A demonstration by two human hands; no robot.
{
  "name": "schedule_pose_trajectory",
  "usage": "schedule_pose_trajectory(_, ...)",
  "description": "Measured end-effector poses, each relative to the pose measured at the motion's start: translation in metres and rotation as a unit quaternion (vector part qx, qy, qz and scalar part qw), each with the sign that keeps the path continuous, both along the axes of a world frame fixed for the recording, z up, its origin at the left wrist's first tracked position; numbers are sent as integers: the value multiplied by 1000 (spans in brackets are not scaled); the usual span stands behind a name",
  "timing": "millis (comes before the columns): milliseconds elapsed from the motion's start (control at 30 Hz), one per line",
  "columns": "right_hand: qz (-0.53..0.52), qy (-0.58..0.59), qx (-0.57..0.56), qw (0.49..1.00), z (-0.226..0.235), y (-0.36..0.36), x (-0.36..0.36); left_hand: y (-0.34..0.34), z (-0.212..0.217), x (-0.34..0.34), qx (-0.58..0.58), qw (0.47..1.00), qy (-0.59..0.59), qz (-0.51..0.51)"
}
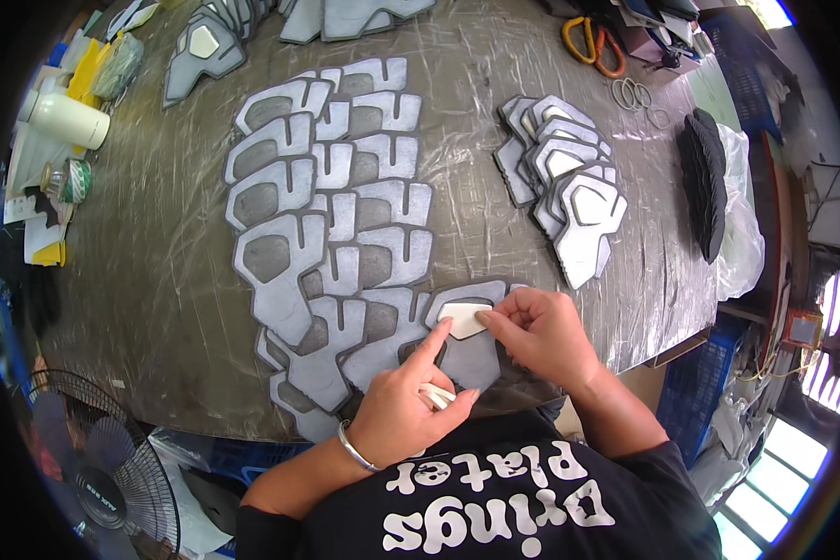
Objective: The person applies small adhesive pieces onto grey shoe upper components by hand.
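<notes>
A small white angular pad [465, 320] lies over the opening of a grey flat cut-out piece [472, 362] at the table's near edge. My right hand [553, 341] pinches the pad's right edge between thumb and fingertips. My left hand [403, 403] presses its stretched index fingertip on the pad's left side. Several more white pads [436, 397] are tucked in the curled fingers of that same hand. Left of the hands, dark-edged grey cut-out pieces [285, 261] lie overlapping in columns. To the right is a fanned pile of similar pieces [588, 207] with white pads set in them.
More grey pieces [205, 61] lie along the far edge. Scissors with yellow and orange handles [583, 42] and ring-shaped bands [630, 93] are at the far right. A white bottle [70, 119] and a tape roll [73, 181] stand left. Below them is a fan [103, 490].
</notes>
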State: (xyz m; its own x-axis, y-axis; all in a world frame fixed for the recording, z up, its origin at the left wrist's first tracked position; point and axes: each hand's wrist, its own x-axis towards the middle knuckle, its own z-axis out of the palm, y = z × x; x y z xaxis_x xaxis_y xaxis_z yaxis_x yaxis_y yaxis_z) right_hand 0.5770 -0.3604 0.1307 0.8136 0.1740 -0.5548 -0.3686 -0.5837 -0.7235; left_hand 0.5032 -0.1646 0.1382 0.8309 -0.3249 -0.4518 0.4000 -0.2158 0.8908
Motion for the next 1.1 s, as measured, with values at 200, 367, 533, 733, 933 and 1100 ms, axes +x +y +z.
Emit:
schedule_pose_trajectory(200,-8,-17,-2,1000,3,4,0,-2,-3,-1,14,1000,-17,8)
schedule_pose_trajectory(367,10,-63,-24,998,3,2,-2,-4,-4,-3,-3,1000,9,28)
schedule_pose_trajectory(533,96,-291,-185,934,13,1,-1,-6,-3,-2,17,1000,0,20)
schedule_pose_trajectory(733,228,-358,-133,896,7,1,6,-10,-7,-9,57,994,-56,71)
schedule_pose_trajectory(933,207,-305,-78,926,17,-17,0,-17,-15,-16,59,984,-128,112)
schedule_pose_trajectory(1100,191,-330,-152,912,11,-9,-27,-27,-22,-20,127,964,-192,134)
